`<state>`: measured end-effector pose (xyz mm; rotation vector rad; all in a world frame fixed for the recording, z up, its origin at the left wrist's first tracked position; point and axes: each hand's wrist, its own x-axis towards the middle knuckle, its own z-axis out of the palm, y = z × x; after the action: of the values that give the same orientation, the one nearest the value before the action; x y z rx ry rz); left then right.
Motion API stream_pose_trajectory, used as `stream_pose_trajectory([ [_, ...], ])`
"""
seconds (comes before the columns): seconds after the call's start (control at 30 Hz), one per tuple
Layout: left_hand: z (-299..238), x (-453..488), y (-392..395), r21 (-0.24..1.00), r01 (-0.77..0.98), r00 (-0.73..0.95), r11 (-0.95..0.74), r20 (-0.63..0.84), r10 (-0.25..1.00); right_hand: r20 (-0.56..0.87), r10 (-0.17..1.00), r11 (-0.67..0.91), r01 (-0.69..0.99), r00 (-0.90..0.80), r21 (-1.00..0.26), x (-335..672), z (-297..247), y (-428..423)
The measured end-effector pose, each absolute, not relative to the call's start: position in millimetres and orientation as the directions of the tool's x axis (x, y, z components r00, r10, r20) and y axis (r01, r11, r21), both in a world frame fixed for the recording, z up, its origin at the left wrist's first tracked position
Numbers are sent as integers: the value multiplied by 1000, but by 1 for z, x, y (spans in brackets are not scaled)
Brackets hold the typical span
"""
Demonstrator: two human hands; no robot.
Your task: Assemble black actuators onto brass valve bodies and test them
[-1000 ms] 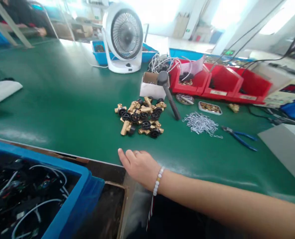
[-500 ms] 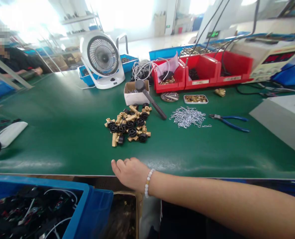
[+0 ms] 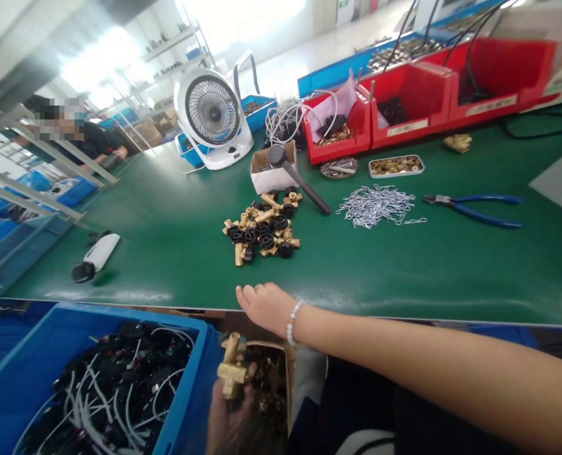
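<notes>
My left hand (image 3: 233, 411), somewhat blurred, is below the table's front edge. It is closed around brass fittings (image 3: 233, 373) that stick up above the fingers; how many cannot be made out. My right hand (image 3: 266, 306), with a beaded bracelet at the wrist, rests at the table's front edge. Its fingers are curled in and no object shows in them. Beyond it on the green table lies a pile of brass valve fittings with black round knobs (image 3: 264, 230). Under the left hand stands a cardboard box (image 3: 290, 379) of dark and brass parts.
A blue crate (image 3: 198, 328) of black parts and white wires stands at lower left. On the table are a fan (image 3: 214, 117), a black mallet (image 3: 304, 186), wire clips (image 3: 375, 205), blue-handled pliers (image 3: 475, 208) and red bins (image 3: 340, 148). A person (image 3: 91, 142) sits far left.
My left hand has come into view from below with brass fittings in it. The view has turned, showing more of the blue crate; my right hand stays at the table edge.
</notes>
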<state>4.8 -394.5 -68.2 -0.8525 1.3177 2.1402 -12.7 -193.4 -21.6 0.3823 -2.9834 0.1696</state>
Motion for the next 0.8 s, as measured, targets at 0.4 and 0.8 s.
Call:
stream_pose_trajectory([
  [0.4, -10, -110, -311, 992, 43, -997, 121, 35, 68, 165, -234, 951, -261, -958, -163, -10, -17, -192],
  [0.8, 0, -174, -207, 836, 333, -924, 436, 197, 328, 128, -235, 960, -251, -963, -122, -12, -17, -193],
])
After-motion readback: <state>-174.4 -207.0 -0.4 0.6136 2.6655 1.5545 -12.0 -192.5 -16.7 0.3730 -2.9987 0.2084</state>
